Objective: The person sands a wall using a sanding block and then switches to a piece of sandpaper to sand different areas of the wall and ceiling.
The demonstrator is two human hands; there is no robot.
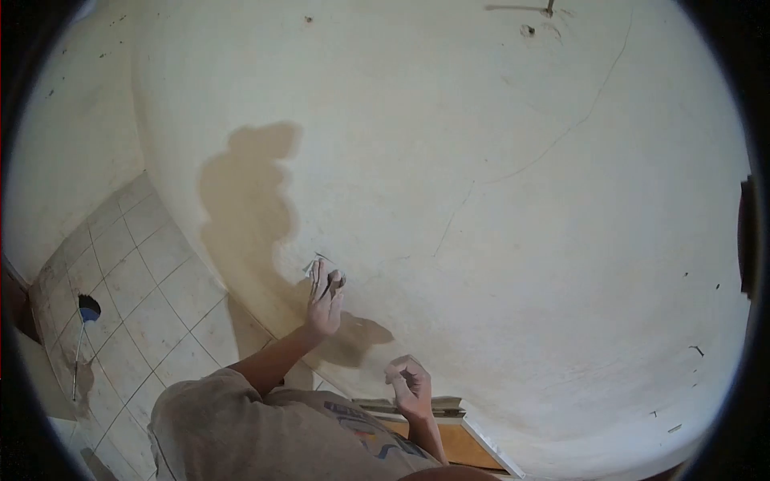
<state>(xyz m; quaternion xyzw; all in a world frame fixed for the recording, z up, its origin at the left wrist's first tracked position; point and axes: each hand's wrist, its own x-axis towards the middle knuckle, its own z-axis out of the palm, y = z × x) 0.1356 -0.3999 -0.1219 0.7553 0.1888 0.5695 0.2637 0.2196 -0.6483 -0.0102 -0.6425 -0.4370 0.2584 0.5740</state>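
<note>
My left hand (325, 303) is raised against the pale plastered wall (497, 224). Its dusty fingers press a small crumpled pale sheet (310, 268) to the surface; part of the sheet is hidden under them. A small dark shape shows beside the fingertips, too small to tell. My right hand (411, 385) hangs lower and to the right, in front of the wall, with its whitened fingers curled in. Whatever it may hold is hidden. Thin cracks run across the wall to the right of my left hand.
Square light tiles (140, 297) cover the surface at the left, where a blue-and-black round-headed tool (90, 309) with a thin handle lies. A white-framed orange-brown panel (461, 443) is below my right hand. A peg (549, 8) sticks out at the top. A dark object (747, 238) stands at the right edge.
</note>
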